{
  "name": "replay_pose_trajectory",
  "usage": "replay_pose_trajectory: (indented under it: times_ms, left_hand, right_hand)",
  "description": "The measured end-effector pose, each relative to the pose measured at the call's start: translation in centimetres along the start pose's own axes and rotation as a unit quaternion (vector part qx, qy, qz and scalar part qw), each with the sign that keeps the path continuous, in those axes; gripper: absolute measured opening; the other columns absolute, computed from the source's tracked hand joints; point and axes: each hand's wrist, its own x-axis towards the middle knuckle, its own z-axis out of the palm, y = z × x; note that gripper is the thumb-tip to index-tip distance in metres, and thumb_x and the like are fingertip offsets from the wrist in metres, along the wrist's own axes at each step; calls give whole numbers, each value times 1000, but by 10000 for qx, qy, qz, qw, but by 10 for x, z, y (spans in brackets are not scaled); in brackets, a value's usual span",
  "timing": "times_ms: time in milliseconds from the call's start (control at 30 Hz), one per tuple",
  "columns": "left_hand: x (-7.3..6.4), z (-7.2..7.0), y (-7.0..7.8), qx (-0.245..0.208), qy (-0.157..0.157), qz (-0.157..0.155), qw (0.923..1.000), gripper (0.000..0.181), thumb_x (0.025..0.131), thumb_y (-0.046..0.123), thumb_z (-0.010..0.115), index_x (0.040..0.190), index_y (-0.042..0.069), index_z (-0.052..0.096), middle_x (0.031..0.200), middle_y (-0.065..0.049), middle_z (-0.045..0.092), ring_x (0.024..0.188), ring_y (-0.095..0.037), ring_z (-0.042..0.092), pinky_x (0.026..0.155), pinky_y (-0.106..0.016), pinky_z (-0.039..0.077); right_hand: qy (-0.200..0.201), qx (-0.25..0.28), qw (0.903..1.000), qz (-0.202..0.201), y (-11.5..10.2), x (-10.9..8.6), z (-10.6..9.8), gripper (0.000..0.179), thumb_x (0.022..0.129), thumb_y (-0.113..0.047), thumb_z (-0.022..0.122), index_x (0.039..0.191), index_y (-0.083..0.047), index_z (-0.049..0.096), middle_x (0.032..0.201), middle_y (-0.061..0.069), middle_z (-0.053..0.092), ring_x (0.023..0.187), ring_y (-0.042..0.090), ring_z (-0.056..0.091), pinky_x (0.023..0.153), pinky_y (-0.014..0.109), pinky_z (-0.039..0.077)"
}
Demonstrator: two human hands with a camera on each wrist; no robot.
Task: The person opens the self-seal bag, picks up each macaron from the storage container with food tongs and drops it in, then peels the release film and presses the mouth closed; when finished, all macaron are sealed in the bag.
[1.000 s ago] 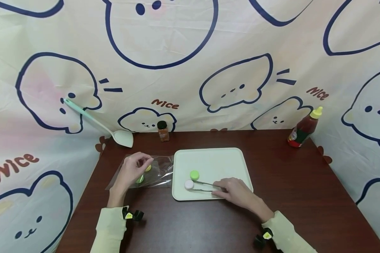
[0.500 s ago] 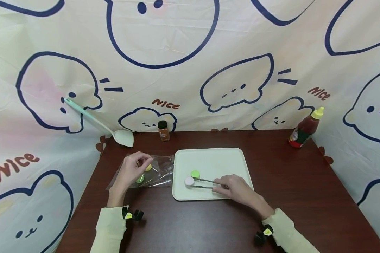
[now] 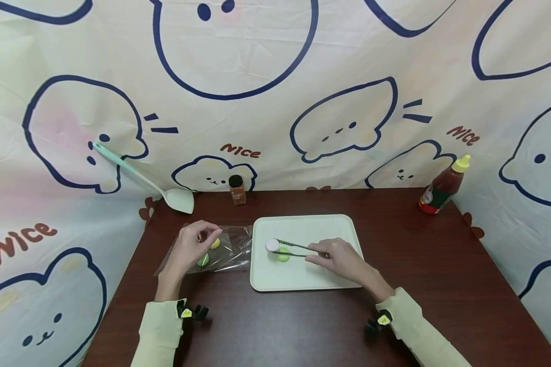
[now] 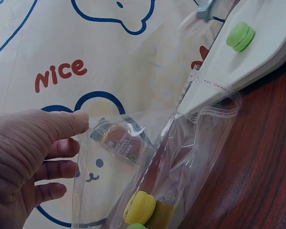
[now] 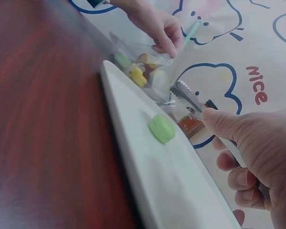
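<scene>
My left hand [image 3: 195,242] pinches the edge of a clear zip bag [image 4: 200,157] lying left of the tray. Inside the bag are a yellow macaron [image 4: 139,208] and a green macaron [image 3: 203,260]. My right hand [image 3: 340,259] grips metal tongs [image 3: 298,246], whose tips hold a white macaron [image 3: 272,245] raised over the left part of the pale tray [image 3: 326,229]. A light green macaron [image 5: 162,129] sits on the tray, partly covered by the tongs in the head view. In the right wrist view, the thumb lies along the tongs and the fingers curl beneath.
A small brown bottle with a black cap [image 3: 236,190] stands at the table's back edge. A white turner with a mint handle [image 3: 179,200] leans at the back left. A red sauce bottle [image 3: 441,187] with a yellow cap stands at the back right.
My right hand has moved up and away from me with the tongs, carrying the white macaron from beside the green one to above it. My left hand has stayed put.
</scene>
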Motion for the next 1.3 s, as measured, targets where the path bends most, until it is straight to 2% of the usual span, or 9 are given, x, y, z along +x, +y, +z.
replay_pose_trajectory:
  times_ms: [500, 800, 1000, 1300]
  left_hand:
    - [-2, -2, -2, 55, 31, -41, 10000, 6, 94, 13, 80, 100, 14, 79, 82, 4, 68, 71, -15, 55, 61, -24, 46]
    - [-2, -3, -2, 95, 53, -7, 9999, 6, 93, 11, 80, 99, 13, 79, 81, 4, 68, 70, -15, 55, 61, -25, 46]
    - [-2, -3, -2, 135, 58, -24, 9999, 7, 93, 11, 81, 99, 13, 79, 83, 4, 69, 71, -15, 56, 62, -25, 47]
    - [-1, -1, -2, -9, -79, -87, 9999, 6, 94, 11, 79, 100, 13, 78, 81, 4, 66, 71, -19, 58, 61, -25, 46]
  right_hand:
    - [-215, -45, 9996, -189, -2, 36, 8, 40, 98, -45, 73, 119, -12, 80, 73, -17, 61, 65, 4, 48, 59, 24, 42]
    - [-456, -24, 9972, -591, -10, 62, 24, 29, 98, -40, 74, 113, -16, 81, 78, -13, 66, 66, 4, 50, 61, 24, 43]
    - [-823, -124, 9930, -837, -16, 83, 38, 22, 100, -43, 70, 99, -22, 78, 74, -12, 62, 67, 3, 50, 62, 24, 43]
    - [-1491, -243, 9841, -935, -36, 114, 58, 33, 101, -47, 67, 110, -18, 81, 71, -10, 59, 63, 3, 46, 59, 23, 39]
